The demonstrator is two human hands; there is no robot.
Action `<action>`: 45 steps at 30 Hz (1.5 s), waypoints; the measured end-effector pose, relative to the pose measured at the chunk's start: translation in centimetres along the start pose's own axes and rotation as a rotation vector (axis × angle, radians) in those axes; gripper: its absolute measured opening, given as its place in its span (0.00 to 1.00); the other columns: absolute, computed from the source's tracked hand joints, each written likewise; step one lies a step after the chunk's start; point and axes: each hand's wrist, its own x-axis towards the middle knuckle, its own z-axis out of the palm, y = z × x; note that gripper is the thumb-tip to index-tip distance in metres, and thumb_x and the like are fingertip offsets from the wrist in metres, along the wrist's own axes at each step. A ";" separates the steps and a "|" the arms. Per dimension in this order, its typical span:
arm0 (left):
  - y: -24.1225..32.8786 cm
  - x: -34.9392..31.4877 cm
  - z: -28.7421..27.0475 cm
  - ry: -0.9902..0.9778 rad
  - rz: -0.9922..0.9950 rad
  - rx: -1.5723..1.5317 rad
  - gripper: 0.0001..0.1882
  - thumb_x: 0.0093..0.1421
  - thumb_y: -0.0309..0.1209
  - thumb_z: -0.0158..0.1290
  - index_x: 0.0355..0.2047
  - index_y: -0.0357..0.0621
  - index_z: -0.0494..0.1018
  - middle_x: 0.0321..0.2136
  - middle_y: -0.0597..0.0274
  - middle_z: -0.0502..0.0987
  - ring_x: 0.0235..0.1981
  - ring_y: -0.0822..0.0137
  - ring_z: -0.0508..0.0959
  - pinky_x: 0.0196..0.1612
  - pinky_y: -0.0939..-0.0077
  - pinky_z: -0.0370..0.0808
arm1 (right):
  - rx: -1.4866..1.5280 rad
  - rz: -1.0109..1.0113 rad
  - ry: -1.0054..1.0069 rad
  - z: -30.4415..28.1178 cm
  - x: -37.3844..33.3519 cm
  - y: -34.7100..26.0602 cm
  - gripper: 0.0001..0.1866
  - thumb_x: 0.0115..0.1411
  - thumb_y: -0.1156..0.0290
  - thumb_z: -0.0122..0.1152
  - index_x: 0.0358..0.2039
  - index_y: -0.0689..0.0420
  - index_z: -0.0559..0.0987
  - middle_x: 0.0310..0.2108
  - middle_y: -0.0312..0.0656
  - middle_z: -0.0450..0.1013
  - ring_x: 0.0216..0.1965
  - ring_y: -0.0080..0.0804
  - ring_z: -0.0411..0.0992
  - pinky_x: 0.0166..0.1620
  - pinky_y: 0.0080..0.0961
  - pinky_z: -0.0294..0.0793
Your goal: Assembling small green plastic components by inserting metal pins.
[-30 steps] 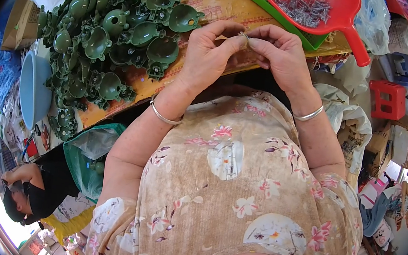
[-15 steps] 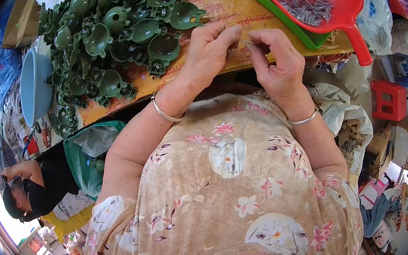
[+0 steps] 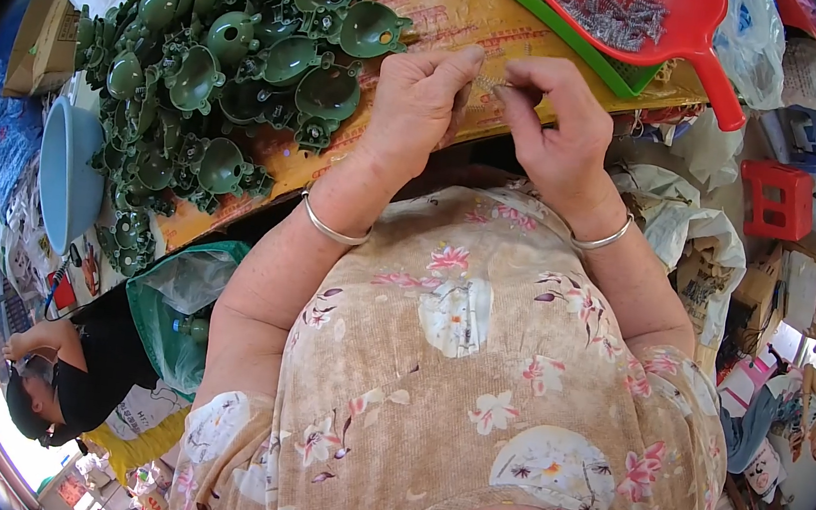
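My left hand (image 3: 417,105) is closed over the table's near edge, thumb against bent fingers; whatever it may hold is hidden. Close by, my right hand (image 3: 566,122) pinches thumb and forefinger together, with a thin, tiny thing faintly visible at the tips, too small to name. A small gap separates the two hands. Left of my left hand lies a heap of dark green plastic shells (image 3: 197,78), rounded cups with small lugs. Beyond my right hand, a red dustpan (image 3: 690,35) holds many small grey metal springs (image 3: 616,15).
A green tray (image 3: 639,82) sits beneath the dustpan on the yellow-covered table (image 3: 446,8). At the left are a blue basin (image 3: 70,176) and a cardboard box (image 3: 44,44). A red stool (image 3: 774,201) stands right. Another person (image 3: 77,378) is at lower left.
My right hand has shifted slightly right, its fingertips a little farther from my left hand. My left hand has turned slightly, its fingertips a touch higher. The heap and dustpan stay put.
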 end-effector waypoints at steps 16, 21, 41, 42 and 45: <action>0.2 0.2 -0.3 -0.006 0.130 0.144 0.18 0.62 0.39 0.54 0.19 0.40 0.72 0.13 0.70 0.68 0.09 0.80 0.62 0.11 0.86 0.55 | 0.523 0.531 -0.046 -0.2 0.7 0.7 0.06 0.62 0.78 0.54 0.38 0.64 0.78 0.28 0.32 0.74 0.29 0.15 0.68 0.32 0.13 0.70; 0.7 0.0 0.0 0.009 0.103 0.135 0.17 0.62 0.38 0.54 0.20 0.40 0.73 0.13 0.70 0.68 0.09 0.80 0.62 0.12 0.86 0.56 | 0.646 0.693 -0.086 -0.4 0.6 1.6 0.07 0.63 0.76 0.52 0.37 0.62 0.78 0.28 0.32 0.74 0.26 0.11 0.67 0.28 0.12 0.67; 0.4 -2.2 -1.2 -0.084 0.202 0.302 0.08 0.60 0.28 0.54 0.28 0.35 0.75 0.18 0.70 0.71 0.19 0.82 0.67 0.21 0.86 0.64 | 0.928 0.992 -0.178 0.3 -1.0 -2.4 0.09 0.64 0.72 0.52 0.27 0.61 0.75 0.21 0.30 0.69 0.19 0.13 0.63 0.23 0.14 0.62; 0.3 -2.2 -1.3 -0.090 0.240 0.311 0.06 0.60 0.27 0.55 0.29 0.35 0.75 0.19 0.70 0.72 0.19 0.82 0.68 0.22 0.86 0.65 | 0.929 0.992 -0.180 0.3 -1.0 -2.3 0.09 0.64 0.72 0.52 0.27 0.61 0.75 0.21 0.30 0.69 0.19 0.13 0.63 0.23 0.14 0.62; 0.2 -2.2 -1.2 -0.081 0.283 0.303 0.04 0.59 0.25 0.55 0.30 0.35 0.75 0.20 0.71 0.73 0.20 0.83 0.69 0.23 0.87 0.66 | 0.860 0.920 -0.175 0.7 -1.4 -2.0 0.07 0.62 0.73 0.54 0.28 0.62 0.76 0.20 0.32 0.69 0.19 0.15 0.63 0.23 0.14 0.63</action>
